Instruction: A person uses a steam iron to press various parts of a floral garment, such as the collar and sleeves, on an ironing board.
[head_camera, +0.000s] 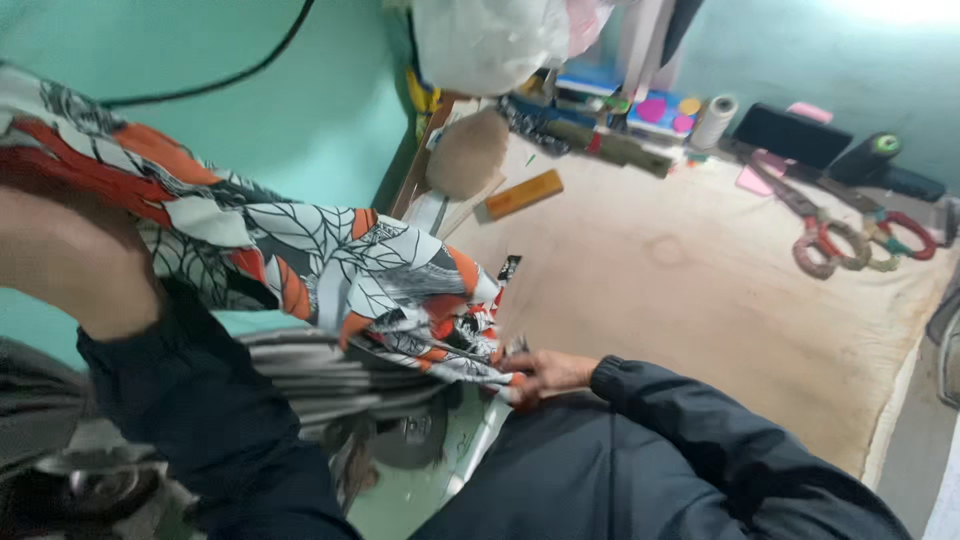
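Observation:
A printed cloth (330, 265), white with black leaf lines and orange patches, stretches from upper left to centre. My left hand (65, 260) grips its upper end at the left edge, close to the camera. My right hand (540, 375) pinches the lower end near the table's edge. Both arms wear dark sleeves. The cloth hangs between the two hands, above folded striped fabric (330, 375).
A beige-covered work table (700, 300) holds large scissors (800, 215) with wrapped handles, a white thread cone (715, 120), an orange block (525, 193), a round tan pad (468, 152) and coloured clutter at the back. A teal wall (280, 110) with a black cable (250, 65) stands left.

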